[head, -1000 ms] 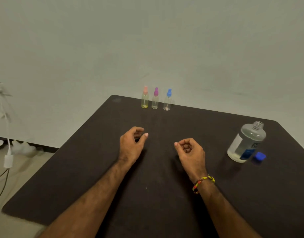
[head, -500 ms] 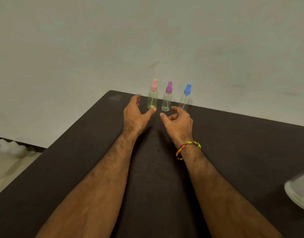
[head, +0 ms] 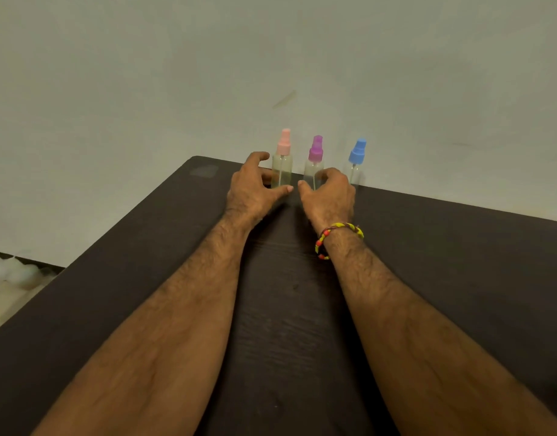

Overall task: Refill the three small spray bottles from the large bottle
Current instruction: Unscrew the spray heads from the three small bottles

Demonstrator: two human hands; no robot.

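Only one view is given, from the head camera, looking down along both bare forearms. Three small spray bottles stand upright in a row at the far edge of the table (head: 459,278), close to the wall (head: 145,89). The pink-capped bottle (head: 281,166) is on the left, the purple-capped bottle (head: 315,165) in the middle, the blue-capped bottle (head: 355,165) on the right and a little apart. Each is a slim clear plastic cylinder with a thin tube running down inside; the pink one has a faint yellowish tint, but how much liquid any of them holds is too blurred to tell.

The left hand (head: 255,187) curls around the pink-capped bottle, fingers behind it and thumb across its front near the base; whether the grip is fully closed on it is hard to make out. The right hand (head: 329,193) curls around the lower part of the purple-capped bottle and hides its base, thumb pointing towards the left thumb; firm contact is likewise unclear. A yellow and red braided bracelet (head: 337,236) sits on the right wrist.

The table is dark brown with a fine wood grain and a matte surface. The wall is plain, pale and smooth. At the lower left edge, pale blurry shapes (head: 12,272) lie on the floor, too soft to identify. The large bottle is outside the picture
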